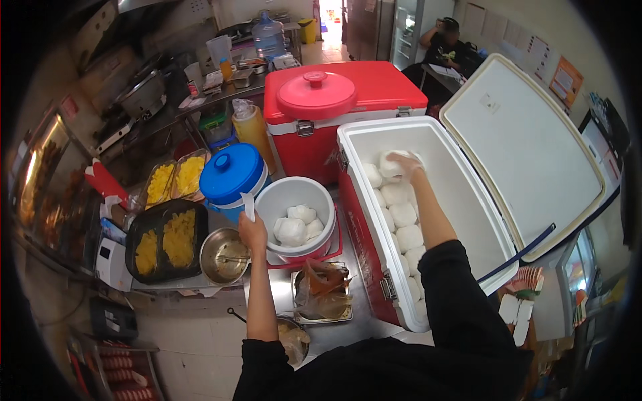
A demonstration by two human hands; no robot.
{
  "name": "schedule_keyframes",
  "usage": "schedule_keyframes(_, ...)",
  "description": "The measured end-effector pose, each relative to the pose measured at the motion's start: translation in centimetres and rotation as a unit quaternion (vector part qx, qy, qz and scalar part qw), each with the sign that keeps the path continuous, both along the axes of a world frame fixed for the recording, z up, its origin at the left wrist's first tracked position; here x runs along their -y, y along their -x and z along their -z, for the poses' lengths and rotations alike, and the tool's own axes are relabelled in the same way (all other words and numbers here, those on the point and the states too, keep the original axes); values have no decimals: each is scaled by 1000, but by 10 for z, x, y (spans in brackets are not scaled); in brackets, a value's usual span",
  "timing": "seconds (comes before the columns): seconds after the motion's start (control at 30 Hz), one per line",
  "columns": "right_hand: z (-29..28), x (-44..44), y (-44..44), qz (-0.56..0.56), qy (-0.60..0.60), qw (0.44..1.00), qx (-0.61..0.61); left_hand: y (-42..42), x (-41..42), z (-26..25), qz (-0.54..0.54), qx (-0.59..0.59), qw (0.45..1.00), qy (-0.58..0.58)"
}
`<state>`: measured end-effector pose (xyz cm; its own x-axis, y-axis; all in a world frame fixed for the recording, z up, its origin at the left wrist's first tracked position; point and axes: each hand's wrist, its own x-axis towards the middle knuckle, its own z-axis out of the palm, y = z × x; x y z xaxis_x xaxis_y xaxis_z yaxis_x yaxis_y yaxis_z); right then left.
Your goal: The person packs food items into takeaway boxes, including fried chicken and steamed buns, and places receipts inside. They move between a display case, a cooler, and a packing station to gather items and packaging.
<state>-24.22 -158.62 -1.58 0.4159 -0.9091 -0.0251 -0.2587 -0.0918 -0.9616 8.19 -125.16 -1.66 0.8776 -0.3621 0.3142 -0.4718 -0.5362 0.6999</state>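
My right hand (405,165) reaches into an open cooler box (426,125), white inside and red outside, with its fingers on a white wrapped bundle (393,163). Rows of similar round white bundles (403,214) lie along the cooler's left side. My left hand (252,229) grips a white paper strip (249,205) at the left rim of a round insulated tub (328,200). Several white wrapped bundles (291,230) rest inside that tub. Between the two containers and nearer to me, a metal tray (347,313) holds a plastic bag (326,295) with reddish-brown contents.
A blue-lidded jug (231,173), a steel bowl with a fork (213,270) and a black divided pan of yellow food (168,204) stand left. A closed red cooler (386,82) is behind. The open lid (526,145) leans right. A person (446,47) sits at the back.
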Motion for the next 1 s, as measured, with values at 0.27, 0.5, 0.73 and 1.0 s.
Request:
schedule_keyframes(0.27,-161,-87,-45,-229,-13,958,171,2,-3,6,11,-5,1000,-19)
schedule_keyframes(0.5,-121,-79,-107,99,188,975,-71,-13,-15,8,-14,6,1000,-20)
schedule_keyframes(0.73,82,86,30,338,-208,892,219,0,7,13,24,12,1000,5)
schedule_keyframes(1.0,9,-26,-15,-20,-325,920,216,-6,-19,1,-14,8,1000,-18)
